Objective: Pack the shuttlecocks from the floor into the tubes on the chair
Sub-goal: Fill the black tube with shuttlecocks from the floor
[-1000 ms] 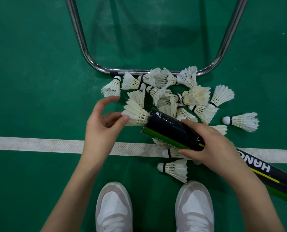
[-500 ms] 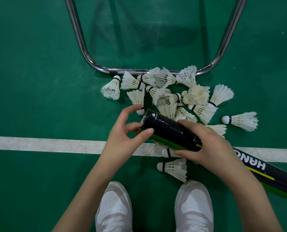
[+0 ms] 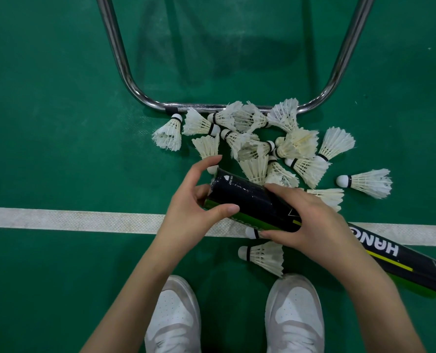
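Green floor (image 3: pixel 49 123), white line (image 3: pixel 59 220), scattered shuttlecocks (image 3: pixel 301 149), chair frame (image 3: pixel 120 54)

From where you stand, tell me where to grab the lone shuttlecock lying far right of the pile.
Take the lone shuttlecock by its white cork, which points left toward the pile. Come from above with a thumb-and-finger pinch at the black band. It lies flat and apart from the others, and the feather skirt looks easier to crush.
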Tool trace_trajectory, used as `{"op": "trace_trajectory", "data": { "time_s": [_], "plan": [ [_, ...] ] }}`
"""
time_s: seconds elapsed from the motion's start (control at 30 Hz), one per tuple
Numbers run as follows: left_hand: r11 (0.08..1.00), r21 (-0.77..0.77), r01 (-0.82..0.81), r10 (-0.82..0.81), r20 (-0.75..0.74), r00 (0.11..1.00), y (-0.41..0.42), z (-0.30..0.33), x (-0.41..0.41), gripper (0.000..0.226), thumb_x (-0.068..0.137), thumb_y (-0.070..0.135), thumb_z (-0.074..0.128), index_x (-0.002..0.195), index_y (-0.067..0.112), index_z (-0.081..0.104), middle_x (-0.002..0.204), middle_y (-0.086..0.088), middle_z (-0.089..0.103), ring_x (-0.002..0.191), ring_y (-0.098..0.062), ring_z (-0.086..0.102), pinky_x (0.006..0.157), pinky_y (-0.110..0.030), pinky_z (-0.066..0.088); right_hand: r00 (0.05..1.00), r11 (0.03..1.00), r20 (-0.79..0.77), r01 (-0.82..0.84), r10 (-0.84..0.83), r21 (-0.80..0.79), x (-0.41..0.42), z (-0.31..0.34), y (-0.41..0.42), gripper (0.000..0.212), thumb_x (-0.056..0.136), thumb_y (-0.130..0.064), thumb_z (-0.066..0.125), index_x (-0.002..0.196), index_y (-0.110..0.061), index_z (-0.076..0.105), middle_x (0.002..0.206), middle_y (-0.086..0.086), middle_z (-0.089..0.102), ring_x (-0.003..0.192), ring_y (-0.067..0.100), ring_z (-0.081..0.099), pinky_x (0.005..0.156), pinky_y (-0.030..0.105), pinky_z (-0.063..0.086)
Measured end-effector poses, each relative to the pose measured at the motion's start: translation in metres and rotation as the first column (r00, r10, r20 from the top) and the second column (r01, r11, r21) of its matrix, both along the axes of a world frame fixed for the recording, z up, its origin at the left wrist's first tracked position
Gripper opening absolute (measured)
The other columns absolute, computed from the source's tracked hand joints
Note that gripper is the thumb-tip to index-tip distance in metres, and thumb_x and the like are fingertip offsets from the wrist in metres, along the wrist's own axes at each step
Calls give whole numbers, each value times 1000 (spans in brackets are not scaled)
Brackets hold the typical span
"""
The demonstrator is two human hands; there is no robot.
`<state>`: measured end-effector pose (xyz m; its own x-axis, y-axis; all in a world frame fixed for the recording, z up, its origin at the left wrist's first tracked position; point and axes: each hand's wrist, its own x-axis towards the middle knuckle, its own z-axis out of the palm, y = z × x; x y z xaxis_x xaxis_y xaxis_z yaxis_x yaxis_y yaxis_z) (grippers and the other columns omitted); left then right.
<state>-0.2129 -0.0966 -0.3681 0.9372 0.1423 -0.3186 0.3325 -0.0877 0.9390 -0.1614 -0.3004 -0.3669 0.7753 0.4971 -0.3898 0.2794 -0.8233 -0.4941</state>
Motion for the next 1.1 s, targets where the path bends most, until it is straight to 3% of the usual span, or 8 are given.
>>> {"op": "trace_trajectory", "data": {
  "time_s": [0.1,0.2,0.33,0.43,0.53,0.67,0.93,1.1],
  "plan": [
    [998,-45,43,-43,0,999,0,-3,1,74,79,-2,70,131,41,41,115,7,67,102,-12,65,88,-18,48,1000,1000,12,-8,8,-13,-1,0,0,76,69,-54,69,134,-47,30,123,-21,49,111,5,45,79,23,35],
    [993,-62,97,-96,12,995,0,-5,1,77,82,0,66,138,42,34,145,20,38,121,-12,54,102,-27,43,999,999,33,-16,17,-29,-1,1,0,76,69,-55,68,135,-46,31,126,-21,49,113,6,45,81,22,34],
    [997,-59,51,-51,10,999,5,-4,3,77,80,4,69,137,42,33,107,12,70,97,-11,68,90,-23,50,1000,999,25,-14,15,-46,1,2,2,76,70,-55,67,135,-48,28,129,-22,46,115,5,43,80,21,32],
    [1000,0,-8,8,28,1000,12,-5,10,76,74,17,71,137,37,35,90,1,73,89,-10,68,85,-21,49,1000,999,9,17,-17,-47,5,2,0,75,72,-54,66,135,-49,27,128,-22,46,112,5,45,78,22,35],
    [997,-32,-74,76,66,995,20,-7,18,75,69,23,68,137,27,37,96,3,71,91,-3,66,81,-13,46,998,997,27,52,-51,-53,10,4,-4,75,72,-54,67,135,-48,28,126,-19,48,111,8,46,77,25,37],
    [992,18,-122,119,98,988,25,-14,34,50,89,12,59,135,22,41,108,1,66,94,7,62,80,-7,44,995,995,39,89,-87,-41,17,5,-8,76,70,-53,68,136,-46,30,127,-16,50,114,11,46,85,31,42],
    [864,497,76,-111,41,993,47,-59,81,59,92,-3,46,143,23,34,143,5,43,130,-5,37,102,-10,24,990,991,41,133,-133,-5,17,5,-15,76,66,-60,65,134,-48,31,123,-17,51,111,10,48,84,35,46],
    [820,566,78,-113,27,993,47,-68,81,53,93,3,52,140,22,37,123,-2,59,105,-17,54,83,-19,35,989,990,27,142,-142,4,17,4,-15,77,66,-59,66,134,-48,31,124,-17,51,112,10,48,86,36,46]
  ]
}}
